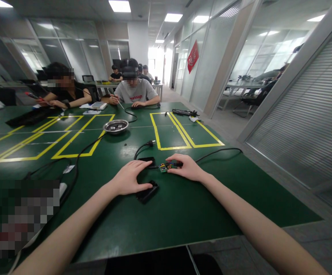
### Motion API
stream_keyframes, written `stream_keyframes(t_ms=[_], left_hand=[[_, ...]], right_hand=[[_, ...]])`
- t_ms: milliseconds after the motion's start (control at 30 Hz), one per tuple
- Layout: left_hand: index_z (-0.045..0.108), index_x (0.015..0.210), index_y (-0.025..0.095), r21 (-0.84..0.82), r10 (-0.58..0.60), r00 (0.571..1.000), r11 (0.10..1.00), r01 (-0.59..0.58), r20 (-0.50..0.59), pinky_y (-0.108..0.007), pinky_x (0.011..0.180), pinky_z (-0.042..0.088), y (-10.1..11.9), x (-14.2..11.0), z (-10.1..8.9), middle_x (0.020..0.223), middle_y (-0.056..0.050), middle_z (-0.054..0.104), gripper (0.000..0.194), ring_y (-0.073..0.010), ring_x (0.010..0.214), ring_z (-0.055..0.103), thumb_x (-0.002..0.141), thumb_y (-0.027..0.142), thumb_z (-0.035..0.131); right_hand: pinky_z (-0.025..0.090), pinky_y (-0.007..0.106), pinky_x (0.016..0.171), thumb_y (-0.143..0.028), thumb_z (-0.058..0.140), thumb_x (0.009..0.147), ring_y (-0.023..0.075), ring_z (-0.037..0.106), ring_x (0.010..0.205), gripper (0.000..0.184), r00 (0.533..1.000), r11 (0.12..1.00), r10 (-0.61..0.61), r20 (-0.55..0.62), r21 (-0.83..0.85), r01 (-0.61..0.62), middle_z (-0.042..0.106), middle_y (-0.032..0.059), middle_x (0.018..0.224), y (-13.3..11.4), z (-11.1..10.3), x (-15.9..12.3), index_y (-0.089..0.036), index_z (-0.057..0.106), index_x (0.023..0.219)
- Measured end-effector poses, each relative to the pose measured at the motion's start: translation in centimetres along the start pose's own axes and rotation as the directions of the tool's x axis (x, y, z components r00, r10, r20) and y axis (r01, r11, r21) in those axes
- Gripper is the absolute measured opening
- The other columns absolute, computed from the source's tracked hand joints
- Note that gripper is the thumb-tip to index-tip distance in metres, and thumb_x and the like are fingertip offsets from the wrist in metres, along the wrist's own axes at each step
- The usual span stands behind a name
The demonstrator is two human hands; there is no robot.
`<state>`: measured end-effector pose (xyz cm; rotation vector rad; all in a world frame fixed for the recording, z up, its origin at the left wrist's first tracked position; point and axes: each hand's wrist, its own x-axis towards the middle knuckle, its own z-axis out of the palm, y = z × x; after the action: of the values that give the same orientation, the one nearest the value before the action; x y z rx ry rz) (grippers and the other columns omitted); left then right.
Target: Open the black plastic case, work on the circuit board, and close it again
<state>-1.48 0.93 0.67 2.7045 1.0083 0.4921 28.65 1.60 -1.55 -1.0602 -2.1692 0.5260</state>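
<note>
My left hand (128, 176) is spread over the green table, palm down. Its fingertips reach one black plastic case half (148, 160), while the thumb touches a second black case half (147, 194) nearer me. Just to the right, a small green circuit board (163, 168) with coloured parts lies at the fingertips of my right hand (190, 167). Thumb and fingers of that hand close around the board's right end, where a black cable fitting sits. A black cable (220, 149) runs off to the right. Beyond the case stands a power plug (150, 143) on its cord.
On the green table (200, 214), a metal bowl (116, 126) holds small metal parts. Yellow tape marks rectangles (174, 148). A folded black tripod-like item (185, 112) lies farther back. Cables cross the left side. Two people (139, 91) (71, 91) work across the table.
</note>
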Motion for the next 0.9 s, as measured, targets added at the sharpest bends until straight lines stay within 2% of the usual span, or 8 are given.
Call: stream_keyframes(t_ms=[100,200,267,333,433,567,700,900], left_hand=[[0.052,0.151,0.023,0.017,-0.004,1.000,1.000,0.004,0.000,-0.049,0.115,0.044,0.0,-0.1,-0.1,0.145,-0.014,0.063,0.081,-0.0334,0.130,0.060,0.083,0.060,0.076],[0.052,0.151,0.022,0.035,-0.011,1.000,0.999,0.011,0.005,-0.048,0.115,0.044,0.2,0.0,-0.1,0.145,-0.014,0.063,0.082,-0.0331,0.130,0.060,0.083,0.062,0.076],[0.052,0.151,0.020,0.048,-0.025,0.999,0.999,0.024,0.021,-0.047,0.115,0.044,0.3,0.1,0.0,0.145,-0.014,0.063,0.082,-0.0332,0.131,0.059,0.084,0.061,0.075],[0.053,0.150,0.019,0.058,-0.042,0.999,0.997,0.040,0.032,-0.048,0.115,0.043,0.4,0.3,0.0,0.146,-0.015,0.063,0.080,-0.0331,0.132,0.059,0.085,0.060,0.074],[0.053,0.150,0.021,0.064,-0.051,0.998,0.997,0.049,0.031,-0.048,0.115,0.042,0.5,0.4,0.1,0.146,-0.014,0.063,0.076,-0.0321,0.132,0.059,0.086,0.058,0.073],[0.054,0.149,0.024,0.051,-0.032,0.999,0.998,0.031,0.019,-0.048,0.116,0.041,0.4,0.3,0.2,0.146,-0.012,0.063,0.076,-0.0318,0.133,0.059,0.085,0.058,0.075],[0.058,0.146,0.023,-0.011,-0.026,1.000,1.000,0.026,0.011,-0.043,0.111,0.048,0.1,0.1,0.1,0.141,-0.012,0.067,0.074,-0.0309,0.128,0.063,0.084,0.058,0.077],[0.068,0.133,0.026,-0.045,-0.007,1.000,0.999,0.006,-0.015,-0.037,0.103,0.054,-0.6,0.1,0.0,0.131,-0.008,0.073,0.063,-0.0303,0.126,0.067,0.084,0.066,0.074]], right_hand=[[0.057,0.035,0.084,-0.032,0.084,0.078,0.0235,0.070,0.100,0.043,0.997,0.999,0.018,0.072,-0.028,-0.016,0.074,0.0080,0.118,1.2,-1.3,-0.1,-0.024,0.074,0.120],[0.055,0.040,0.094,-0.031,0.083,0.078,0.0256,0.068,0.103,0.026,0.996,0.994,0.064,0.066,-0.098,-0.057,0.074,0.0076,0.111,2.8,-3.3,-0.4,-0.023,0.079,0.102],[0.055,0.038,0.087,-0.035,0.079,0.083,0.0234,0.068,0.094,0.014,0.993,0.990,0.107,0.057,-0.098,-0.101,0.073,0.0073,0.100,3.6,-4.3,-0.6,-0.021,0.078,0.086],[0.054,0.034,0.079,-0.038,0.073,0.089,0.0205,0.066,0.083,0.021,0.989,0.989,0.135,0.062,-0.068,-0.131,0.071,0.0066,0.091,4.0,-4.8,-0.8,-0.020,0.076,0.078],[0.051,0.032,0.073,-0.039,0.069,0.092,0.0184,0.063,0.076,0.025,0.988,0.991,0.135,0.069,-0.026,-0.134,0.067,0.0048,0.083,3.2,-4.1,-0.7,-0.019,0.073,0.078],[0.049,0.030,0.075,-0.035,0.068,0.095,0.0176,0.061,0.079,0.022,0.994,0.999,0.044,0.103,0.017,-0.046,0.067,0.0039,0.086,0.5,-1.5,-0.5,-0.019,0.069,0.080],[0.046,0.028,0.070,-0.028,0.069,0.095,0.0160,0.060,0.074,0.014,0.991,0.999,0.040,0.127,0.000,-0.040,0.068,0.0022,0.084,-1.6,0.6,-0.1,-0.020,0.068,0.084],[0.042,0.026,0.066,-0.028,0.069,0.095,0.0148,0.060,0.070,0.014,0.987,0.997,0.077,0.138,-0.026,-0.075,0.069,0.0011,0.079,-2.0,0.7,-0.1,-0.019,0.068,0.085]])
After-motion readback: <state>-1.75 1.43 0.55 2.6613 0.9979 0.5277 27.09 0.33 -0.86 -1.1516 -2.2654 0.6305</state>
